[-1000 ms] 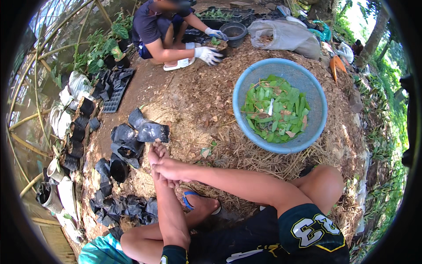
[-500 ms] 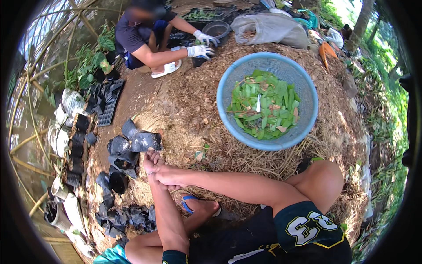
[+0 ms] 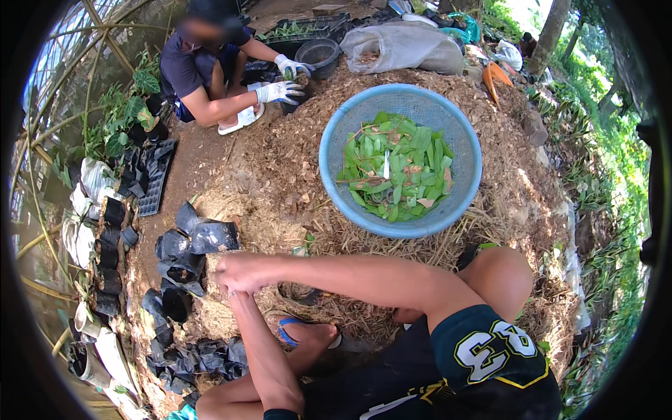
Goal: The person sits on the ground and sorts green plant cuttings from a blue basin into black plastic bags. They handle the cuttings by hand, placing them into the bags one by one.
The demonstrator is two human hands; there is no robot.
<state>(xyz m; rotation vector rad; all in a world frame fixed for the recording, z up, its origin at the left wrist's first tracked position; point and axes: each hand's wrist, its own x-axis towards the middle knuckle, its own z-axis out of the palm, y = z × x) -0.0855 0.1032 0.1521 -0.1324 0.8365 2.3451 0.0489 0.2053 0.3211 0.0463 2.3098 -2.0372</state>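
Note:
My right hand (image 3: 246, 271) lies across my left hand, its fingers curled over it, a little smeared by motion. Of my left hand (image 3: 236, 288) only a part by the wrist shows; its fingers are hidden beneath the right one. No tool is visible in either. Close by on the left stand black plastic planting bags (image 3: 187, 252), some of them open at the top. Ahead and to the right is a blue mesh basin (image 3: 470, 183) holding green leaves (image 3: 402, 164) and a white-handled thing (image 3: 386, 165).
At the far left a co-worker in white gloves (image 3: 280, 91) handles a dark pot beside a black basin (image 3: 318, 56). A pale sack (image 3: 409, 50) lies behind the blue basin. Seedling trays (image 3: 155, 183) and filled bags (image 3: 108, 241) line the left side. Dry straw (image 3: 490, 217) covers soil.
My right hand has slid from the left wrist up over the left hand. The view has shifted, so the basin sits farther left. The co-worker's upper hand has lifted slightly from the other.

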